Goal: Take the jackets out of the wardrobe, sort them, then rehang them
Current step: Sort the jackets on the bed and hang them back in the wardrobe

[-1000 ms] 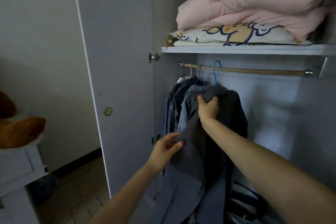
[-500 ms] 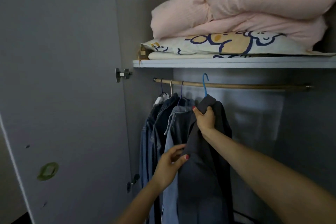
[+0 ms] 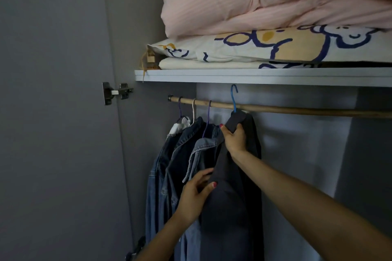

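Right grip (image 3: 235,139) closed on dark jacket (image 3: 231,197) collar just under wooden rail (image 3: 297,109), blue hanger (image 3: 234,97) hook above it, apparently for hooking; left grip (image 3: 196,195) pinching front edge, likely steadying.

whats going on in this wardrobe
A person is handling a dark grey jacket on a blue hanger. The right hand grips its collar just below the rail, the left hand holds its front edge. Three denim jackets hang to the left.
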